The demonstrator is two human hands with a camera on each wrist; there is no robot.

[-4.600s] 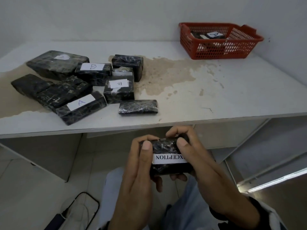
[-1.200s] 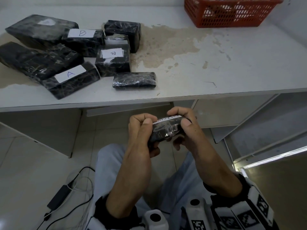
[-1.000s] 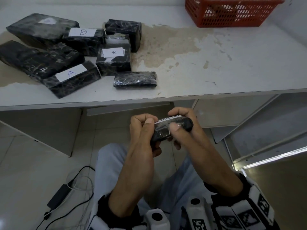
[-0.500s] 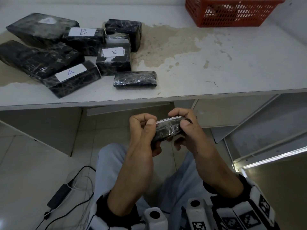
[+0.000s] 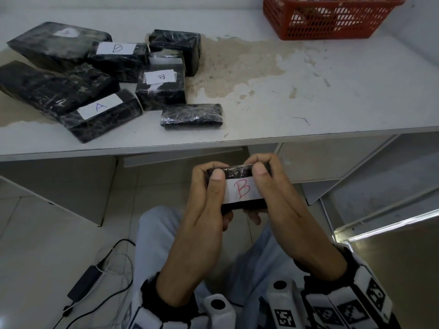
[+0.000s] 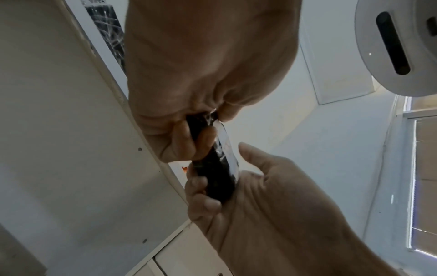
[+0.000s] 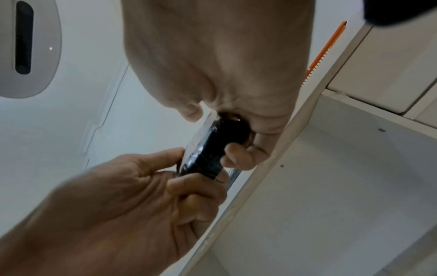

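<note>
Both hands hold a small black film-wrapped package (image 5: 240,188) below the table's front edge, over my lap. Its white label with a red letter B faces up at the head camera. My left hand (image 5: 209,174) grips the left end, thumb on top and fingers curled behind. My right hand (image 5: 261,167) grips the right end the same way. In the left wrist view the package (image 6: 217,177) shows edge-on between the left hand (image 6: 196,130) and the right hand (image 6: 236,196). The right wrist view shows the package (image 7: 208,155) pinched between both hands too.
On the white, stained table (image 5: 308,91) several black wrapped packages lie at the left, one labelled A (image 5: 99,115), two labelled B (image 5: 117,55), and a small unlabelled one (image 5: 192,115). A red basket (image 5: 327,20) holding packages stands back right. A power adapter with cables (image 5: 83,286) lies on the floor.
The package has been turned in both hands: earlier its narrow side and an "EXCEPTION" label showed, now the face with the red B is up. The head view dropped lower.
</note>
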